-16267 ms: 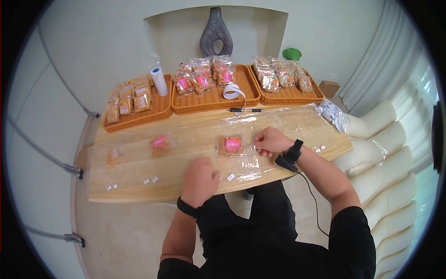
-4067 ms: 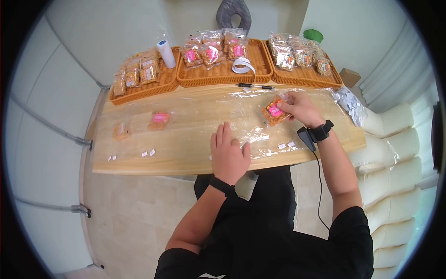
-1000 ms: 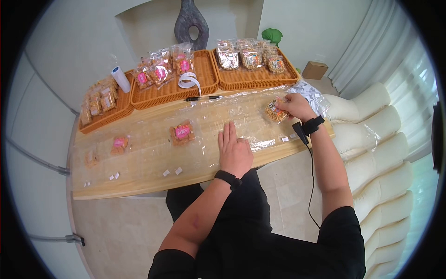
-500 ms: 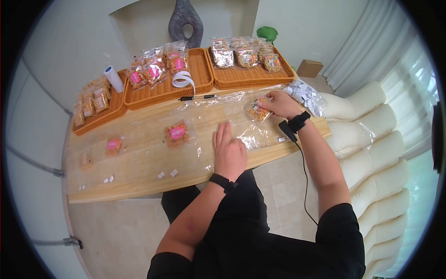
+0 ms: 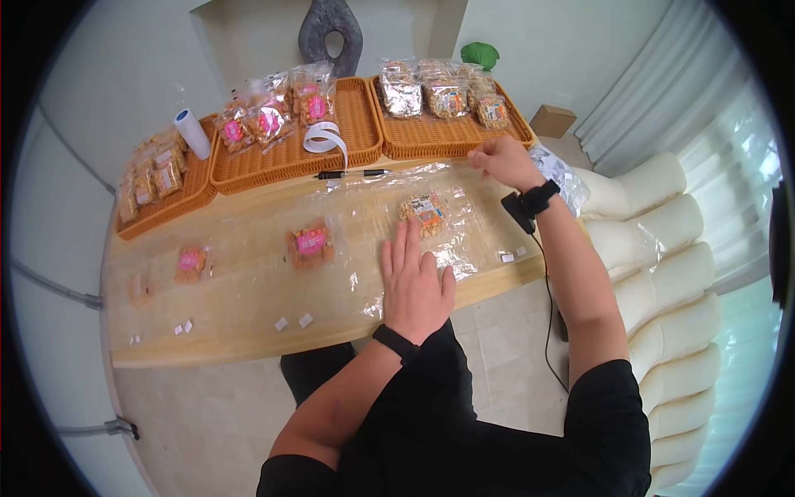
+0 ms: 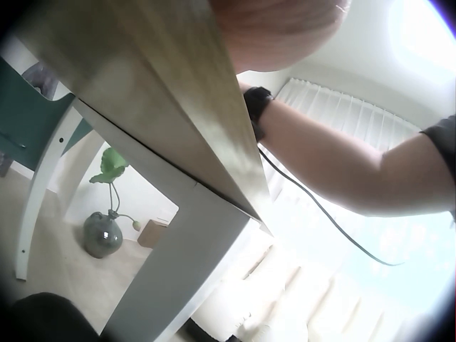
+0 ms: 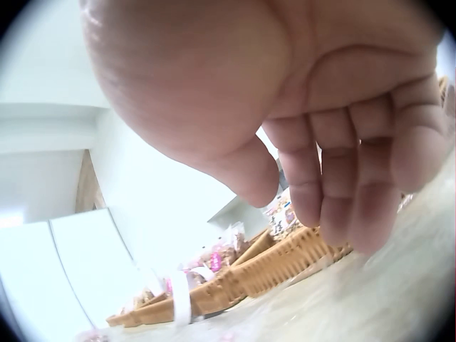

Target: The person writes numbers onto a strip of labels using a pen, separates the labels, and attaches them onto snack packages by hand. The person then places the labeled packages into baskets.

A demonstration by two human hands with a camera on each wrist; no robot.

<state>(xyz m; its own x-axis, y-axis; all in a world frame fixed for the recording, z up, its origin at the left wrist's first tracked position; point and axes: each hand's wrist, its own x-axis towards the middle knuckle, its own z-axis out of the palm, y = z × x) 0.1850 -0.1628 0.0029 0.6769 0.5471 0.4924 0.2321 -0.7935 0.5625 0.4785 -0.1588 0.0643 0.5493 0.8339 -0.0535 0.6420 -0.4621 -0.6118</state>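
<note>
A clear packet of nutty snack with a colourful label (image 5: 423, 214) lies on the plastic film covering the table. My left hand (image 5: 418, 290) rests palm down in front of it, fingers straight, fingertips at the packet's lower edge. Up and to the right, near the right basket, my right hand (image 5: 505, 161) has loosely bent fingers and holds nothing; in the right wrist view this hand (image 7: 313, 107) shows an empty palm. A pink-labelled packet (image 5: 310, 243) lies left of my left hand, another (image 5: 191, 261) farther left, and a pale one (image 5: 141, 287) at the far left.
Three wicker baskets with packets stand along the back: left (image 5: 199, 183), middle (image 5: 356, 153), right (image 5: 414, 151). A white roll (image 5: 192, 134), a curled label strip (image 5: 323, 138) and a pen (image 5: 352, 174) are there too. Small white tags (image 5: 305, 320) dot the front edge; crumpled wrap (image 5: 563, 176) lies right.
The nutty packet has left my right hand and lies farther left on the film. My right hand has moved up and right of it. My left hand remains flat on the table.
</note>
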